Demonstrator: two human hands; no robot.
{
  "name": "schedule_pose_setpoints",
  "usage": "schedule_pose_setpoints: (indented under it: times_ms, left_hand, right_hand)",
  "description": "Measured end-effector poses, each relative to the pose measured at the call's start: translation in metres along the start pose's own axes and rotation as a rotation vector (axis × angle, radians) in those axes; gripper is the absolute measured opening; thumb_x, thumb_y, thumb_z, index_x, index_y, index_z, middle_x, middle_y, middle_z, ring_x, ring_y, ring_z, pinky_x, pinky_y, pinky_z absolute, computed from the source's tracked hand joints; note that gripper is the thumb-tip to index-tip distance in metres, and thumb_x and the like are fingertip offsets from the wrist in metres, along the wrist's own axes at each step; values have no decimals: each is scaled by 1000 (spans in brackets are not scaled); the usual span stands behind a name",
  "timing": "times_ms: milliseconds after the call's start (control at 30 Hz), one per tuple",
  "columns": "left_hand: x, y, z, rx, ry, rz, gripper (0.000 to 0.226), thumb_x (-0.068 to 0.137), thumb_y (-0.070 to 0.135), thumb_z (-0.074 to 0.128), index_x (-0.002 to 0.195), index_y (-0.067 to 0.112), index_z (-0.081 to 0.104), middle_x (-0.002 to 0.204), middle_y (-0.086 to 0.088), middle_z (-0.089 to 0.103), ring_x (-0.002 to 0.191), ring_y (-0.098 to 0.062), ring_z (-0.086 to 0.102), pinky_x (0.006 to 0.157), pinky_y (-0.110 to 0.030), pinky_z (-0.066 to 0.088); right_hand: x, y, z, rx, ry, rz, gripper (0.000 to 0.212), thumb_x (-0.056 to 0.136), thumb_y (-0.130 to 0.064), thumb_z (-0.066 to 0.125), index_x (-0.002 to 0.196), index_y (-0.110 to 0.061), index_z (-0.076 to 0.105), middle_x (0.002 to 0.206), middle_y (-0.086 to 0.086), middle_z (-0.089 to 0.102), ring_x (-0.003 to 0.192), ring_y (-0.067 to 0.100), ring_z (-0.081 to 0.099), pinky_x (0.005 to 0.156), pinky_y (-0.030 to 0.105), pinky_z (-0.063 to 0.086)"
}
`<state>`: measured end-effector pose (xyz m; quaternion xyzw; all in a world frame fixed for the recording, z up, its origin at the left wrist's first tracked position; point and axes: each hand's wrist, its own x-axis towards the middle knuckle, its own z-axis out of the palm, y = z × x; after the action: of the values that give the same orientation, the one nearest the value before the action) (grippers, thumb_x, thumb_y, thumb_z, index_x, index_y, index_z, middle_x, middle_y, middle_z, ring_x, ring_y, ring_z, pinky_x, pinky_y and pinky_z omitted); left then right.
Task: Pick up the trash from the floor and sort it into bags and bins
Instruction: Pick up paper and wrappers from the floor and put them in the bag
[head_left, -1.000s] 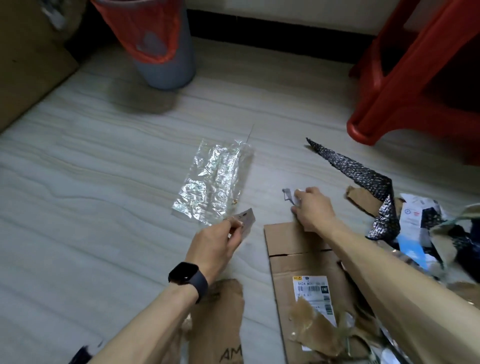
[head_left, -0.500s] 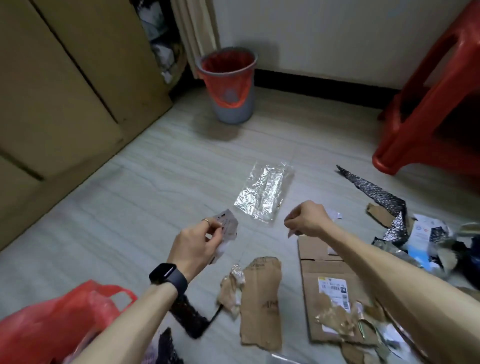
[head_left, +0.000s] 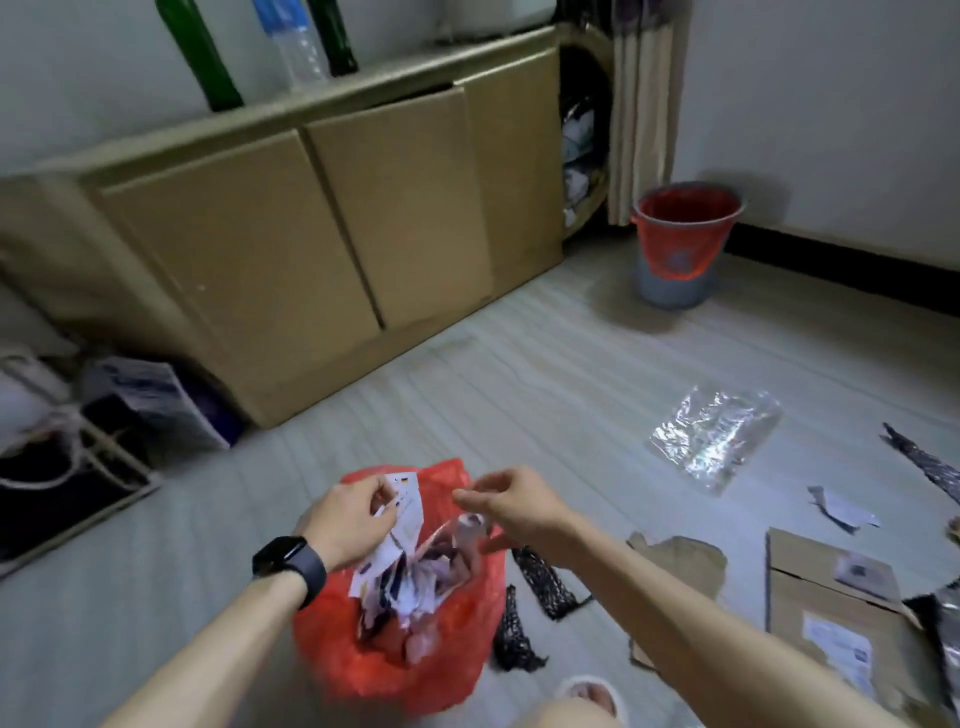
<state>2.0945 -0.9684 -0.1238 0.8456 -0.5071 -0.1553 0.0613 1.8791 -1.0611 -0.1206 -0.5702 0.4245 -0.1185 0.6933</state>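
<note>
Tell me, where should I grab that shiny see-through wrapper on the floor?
Pinch the clear wrapper at its near corner, probably coming straight down from above. It lies flat on the floor, so fingers cannot wrap round it. Its crinkled edge looks the easiest part to lift.

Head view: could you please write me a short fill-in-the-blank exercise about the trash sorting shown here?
1. The left hand holds a white paper scrap over the ____ bag.
2. The clear plastic wrapper lies on the ____.
3. The flattened cardboard box lies to the ____ of the bag.
Missing words: red; floor; right.
</note>
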Motion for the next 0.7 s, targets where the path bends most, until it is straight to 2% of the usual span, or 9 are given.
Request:
schedule_pose_setpoints:
  times_ms: [67,133,233,267,333,400,533,600,700]
  left_hand:
    - [-8,-19,-1,35,-84,-3,18,83,47,58,98,38,58,94,13,70,94,-13,66,84,-29,51]
    - [-9,-25,-5,56,-106,5,23,86,45,58,107,36,60,102,10,69,98,-13,65,88,-28,50]
    - [-1,-9,-11,17,-93,66,19,88,39,56,106,35,62,105,10,69,101,-12,64,90,-26,49]
    - [4,3,-11,5,-91,101,18,89,37,56,105,35,63,105,10,69,102,-12,65,90,-25,49]
    - [21,41,-5,12,-102,183,22,91,32,56,111,29,65,107,8,69,104,-14,64,90,-22,47]
    - [36,82,4,11,-135,244,26,90,36,53,114,31,62,108,8,68,105,-16,64,92,-26,48]
    - [70,181,47,21,-216,409,31,89,44,50,119,37,55,115,11,64,106,-17,62,93,-36,50]
    - [84,244,91,32,-279,508,32,90,46,48,120,38,53,119,12,63,106,-17,61,92,-38,51]
    - [90,310,156,42,-403,590,34,91,45,46,124,38,51,122,11,60,108,-16,60,92,-38,51]
  right_hand:
    - [2,-7,20,-103,-63,31,32,93,-29,69,119,-9,67,115,10,67,100,30,69,66,45,61]
    - [3,-14,20,-231,-51,27,32,95,-27,64,123,-12,65,120,10,66,105,29,67,72,52,61]
    - [0,-27,-14,-467,35,-61,29,95,-31,61,120,-18,68,117,10,70,99,25,70,76,43,62]
    - [-4,-29,-32,-591,67,-105,28,95,-32,60,119,-21,69,118,6,71,100,22,69,82,39,60]
    - [-13,-25,-80,-863,149,-173,30,96,-33,57,123,-25,67,127,0,68,113,19,65,94,30,50]
    - [-25,-14,-127,-1051,243,-193,34,97,-35,54,130,-28,60,133,0,63,120,22,59,98,30,47]
    - [-54,39,-226,-1091,462,-51,41,97,-36,50,138,-32,51,138,0,56,124,25,54,98,36,46]
    - [-73,92,-280,-1080,561,100,44,95,-36,49,138,-31,48,138,2,55,124,27,53,98,41,48]
    - [-94,171,-324,-1046,555,326,51,92,-32,48,142,-23,43,140,7,52,126,28,50,102,42,46]
